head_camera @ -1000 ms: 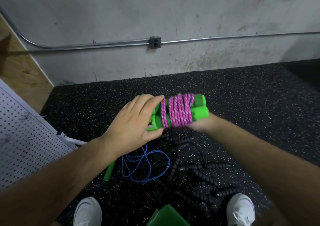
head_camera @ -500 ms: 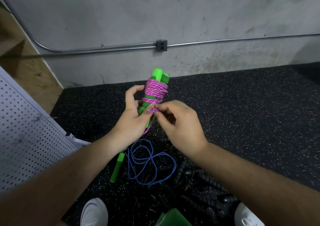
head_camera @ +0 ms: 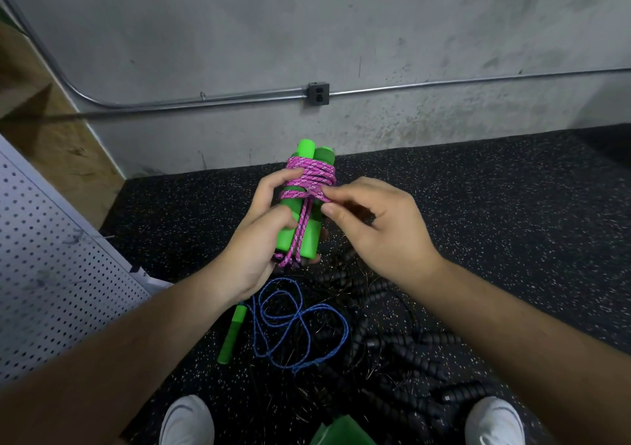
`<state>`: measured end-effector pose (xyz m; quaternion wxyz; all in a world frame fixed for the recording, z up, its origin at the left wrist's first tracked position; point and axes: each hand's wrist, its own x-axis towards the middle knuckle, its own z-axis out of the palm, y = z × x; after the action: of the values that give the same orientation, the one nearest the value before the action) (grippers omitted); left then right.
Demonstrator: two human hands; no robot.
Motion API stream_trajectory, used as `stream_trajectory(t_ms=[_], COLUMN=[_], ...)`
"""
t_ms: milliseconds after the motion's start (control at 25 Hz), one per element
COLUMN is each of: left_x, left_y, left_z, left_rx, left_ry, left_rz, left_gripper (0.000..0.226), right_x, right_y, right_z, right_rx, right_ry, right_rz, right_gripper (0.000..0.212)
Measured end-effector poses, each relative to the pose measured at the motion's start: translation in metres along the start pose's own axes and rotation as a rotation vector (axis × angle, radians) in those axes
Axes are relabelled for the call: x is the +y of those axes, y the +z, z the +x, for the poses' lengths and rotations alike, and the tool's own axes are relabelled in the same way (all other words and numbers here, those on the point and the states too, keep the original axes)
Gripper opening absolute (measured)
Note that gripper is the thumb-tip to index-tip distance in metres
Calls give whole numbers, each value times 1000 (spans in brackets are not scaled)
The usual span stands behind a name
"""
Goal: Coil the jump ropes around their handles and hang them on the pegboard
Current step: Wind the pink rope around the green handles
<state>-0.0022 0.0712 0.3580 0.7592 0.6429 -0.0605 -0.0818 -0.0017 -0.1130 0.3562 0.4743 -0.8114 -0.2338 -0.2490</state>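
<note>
Two green foam handles (head_camera: pixel 306 236) stand upright side by side, bound near the top by coils of pink rope (head_camera: pixel 312 173). My left hand (head_camera: pixel 254 240) grips the pair from the left, thumb across the front. A doubled strand of pink rope runs down the front to the handles' lower end. My right hand (head_camera: pixel 379 226) pinches that rope just below the coils. On the floor beneath lies a blue rope (head_camera: pixel 297 328) in loose loops with a green handle (head_camera: pixel 232 335). The white pegboard (head_camera: pixel 51 274) stands at the left.
Several black ropes with ribbed handles (head_camera: pixel 403 352) lie tangled on the speckled black rubber floor. My white shoes (head_camera: pixel 186 420) are at the bottom, a green object (head_camera: pixel 341 432) between them. A concrete wall with a conduit and outlet box (head_camera: pixel 318 93) rises behind.
The bundle has been turned from lying sideways to standing upright. My right hand came from under it to the front and took the pink rope's end below the coils.
</note>
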Motion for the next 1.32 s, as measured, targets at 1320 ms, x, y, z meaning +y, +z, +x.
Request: stream_trajectory(t_ms=[1320], left_x=[-3], left_y=[-5], left_z=[7], left_rx=[-72], left_ry=[-60], left_rz=[-182], left_gripper=[63], right_x=[-2], right_y=[-13], right_z=[-4], right_rx=[-251], right_ry=[139], right_rz=[-128], right_gripper=[8])
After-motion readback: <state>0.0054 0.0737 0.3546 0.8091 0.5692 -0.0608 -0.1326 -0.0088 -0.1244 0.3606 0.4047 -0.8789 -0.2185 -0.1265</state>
